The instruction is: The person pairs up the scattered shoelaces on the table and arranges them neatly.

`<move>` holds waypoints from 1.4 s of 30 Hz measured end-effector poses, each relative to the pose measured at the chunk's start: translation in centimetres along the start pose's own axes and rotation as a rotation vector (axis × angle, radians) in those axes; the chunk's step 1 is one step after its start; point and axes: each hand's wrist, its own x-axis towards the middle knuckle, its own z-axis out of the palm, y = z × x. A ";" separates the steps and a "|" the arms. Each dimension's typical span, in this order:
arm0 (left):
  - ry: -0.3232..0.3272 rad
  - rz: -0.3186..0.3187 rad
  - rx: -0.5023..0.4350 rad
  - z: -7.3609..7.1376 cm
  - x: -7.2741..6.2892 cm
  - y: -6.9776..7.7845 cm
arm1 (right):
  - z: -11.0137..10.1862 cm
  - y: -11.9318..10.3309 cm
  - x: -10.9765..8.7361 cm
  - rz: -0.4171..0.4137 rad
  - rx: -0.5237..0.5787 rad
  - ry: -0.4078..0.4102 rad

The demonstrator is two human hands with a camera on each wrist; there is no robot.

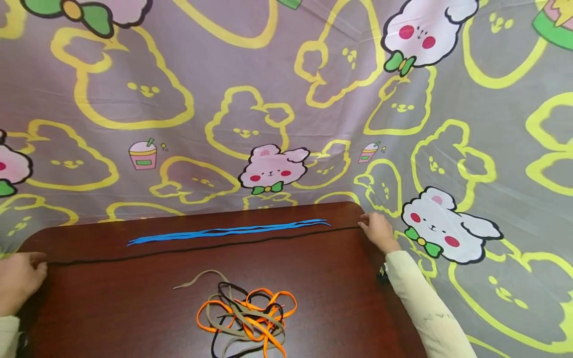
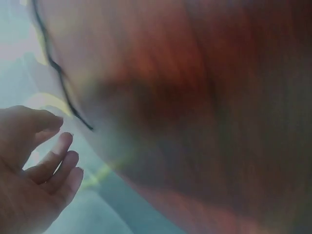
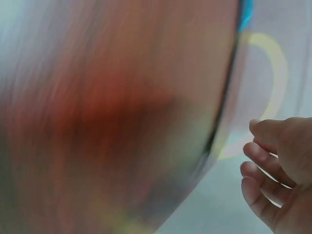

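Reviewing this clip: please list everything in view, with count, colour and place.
Table: one, dark red-brown, under the laces.
Patterned cloth: number of pieces unclear, greyish with yellow outlines and cartoon animals, behind and right of the table.
Blue laces: several strands, exact count unclear, bundled near the far edge.
Straight black lace: one, stretched across, nearer than the blue.
Tangled laces: count unclear, orange, black and tan, heaped near the front.
Dark item: one, black, at the right wrist, partly hidden.
Sleeves: two, cream, lower left and right.
Left hand: one, by the black lace's left end.
Right hand: one, by its right end.
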 end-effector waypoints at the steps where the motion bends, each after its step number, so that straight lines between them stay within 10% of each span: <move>1: -0.013 -0.025 0.019 -0.4 0.1 0.9 | -0.1 -0.8 -0.1 -0.013 0.015 0.013; 6: -0.167 -0.051 0.035 -2.0 0.4 6.8 | -0.2 -5.5 -1.0 -0.098 0.103 0.062; 16: -0.530 0.309 -0.252 0.0 -0.4 18.2 | 0.6 -15.2 -3.4 -0.257 0.263 0.023; 25: -0.743 0.405 -0.541 2.3 -3.2 27.0 | 3.2 -23.8 -7.3 -0.455 0.360 -0.244; 33: -0.839 0.448 -0.624 2.8 -4.7 30.6 | 5.6 -29.0 -10.5 -0.625 0.322 -0.587; 42: -0.830 0.405 -0.558 1.3 -4.7 31.4 | 6.6 -31.5 -11.8 -0.634 0.175 -0.634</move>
